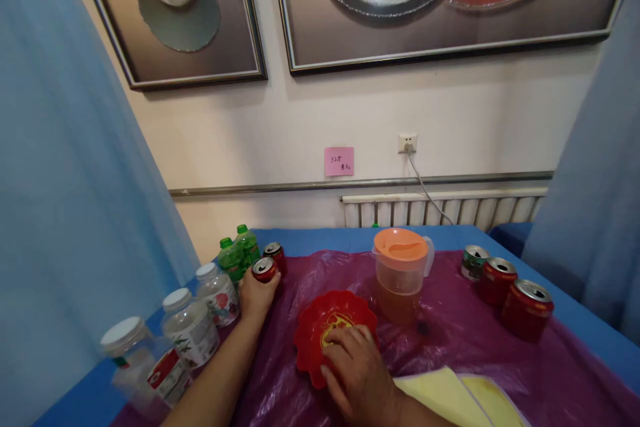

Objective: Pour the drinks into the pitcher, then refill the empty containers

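My left hand [257, 295] is closed around a red drink can [265, 270] at the left side of the table. Right behind it stands another red can [275, 254]. Two green bottles [233, 259] are just to the left of the held can. My right hand [361, 368] reaches over a red scalloped plastic dish [313, 330] with a yellow print inside. Its fingers are curved over the dish's near right part; whether they grip the rim is hidden.
Clear jars with white lids [187, 327] line the left edge. A pitcher with an orange lid [400, 274] holds amber liquid behind the dish. Several cans [527, 310] stand at the right. A yellow cloth [445, 397] lies in front, on the purple plastic sheet [475, 340].
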Demonstrator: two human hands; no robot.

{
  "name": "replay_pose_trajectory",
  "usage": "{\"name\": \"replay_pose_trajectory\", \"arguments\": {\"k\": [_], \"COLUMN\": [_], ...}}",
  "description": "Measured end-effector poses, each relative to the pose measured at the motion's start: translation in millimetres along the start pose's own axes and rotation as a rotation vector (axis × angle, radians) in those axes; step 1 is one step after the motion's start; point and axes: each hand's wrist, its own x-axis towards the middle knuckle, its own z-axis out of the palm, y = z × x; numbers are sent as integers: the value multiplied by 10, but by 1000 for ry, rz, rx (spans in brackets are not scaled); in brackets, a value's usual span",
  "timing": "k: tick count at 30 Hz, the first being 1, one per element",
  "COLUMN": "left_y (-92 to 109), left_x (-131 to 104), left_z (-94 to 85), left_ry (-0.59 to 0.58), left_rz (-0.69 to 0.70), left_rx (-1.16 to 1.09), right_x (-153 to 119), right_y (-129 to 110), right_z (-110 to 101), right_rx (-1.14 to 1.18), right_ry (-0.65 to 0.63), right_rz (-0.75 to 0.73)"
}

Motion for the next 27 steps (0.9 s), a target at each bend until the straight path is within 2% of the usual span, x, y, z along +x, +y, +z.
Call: {"name": "replay_pose_trajectory", "arguments": {"k": [2,4,9,11,13,16,18,22,27], "left_y": [94,213,616,801,961,1096,1100,961,747], "left_x": [-138,-355,-991,-1161,-1269,-1360,-1381,-1274,-1040], "left_z": [-20,-23,-36,-57,-74,-89,-104,-163,-192], "left_ry": [-12,-73,-296,-430,-508,-564,-616,-792,-1086], "left_rz": [29,78,223,286,303,271,260,309,376], "left_rx": [2,-24,-135,-196,-219,-238,-268,-383,-565], "right_x": [18,20,-24,-42,-51,-36,-11,24,-26], "right_y": [29,71,200,240,271,322,364,435,447], "right_z": [-38,-53,8,42,60,47,13,-79,-125], "right_rx": [-14,-39,-73,-78,-78,-59,-37,28,55], "right_ry": [22,44,94,150,204,255,287,294,203], "right_rz": [20,56,192,250,299,361,385,343,270]}}
